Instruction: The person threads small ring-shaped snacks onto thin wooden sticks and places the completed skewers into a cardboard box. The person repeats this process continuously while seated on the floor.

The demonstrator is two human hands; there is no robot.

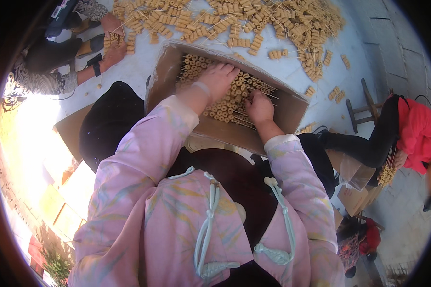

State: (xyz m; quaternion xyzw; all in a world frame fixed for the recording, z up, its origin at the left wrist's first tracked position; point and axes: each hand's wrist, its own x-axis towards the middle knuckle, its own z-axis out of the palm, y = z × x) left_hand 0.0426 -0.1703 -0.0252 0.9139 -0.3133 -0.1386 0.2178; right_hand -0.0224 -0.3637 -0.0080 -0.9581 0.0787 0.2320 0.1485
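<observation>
Cardboard box [289, 107], tan rings [222, 112] on thin sticks [264, 84], left hand [218, 80] atop

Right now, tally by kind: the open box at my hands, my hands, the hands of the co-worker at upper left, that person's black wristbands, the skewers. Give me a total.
Open box: 1
Your left hand and right hand: 2
Co-worker's hands: 2
Black wristband: 1
Skewers: too many to count
Total, skewers aside: 6
</observation>
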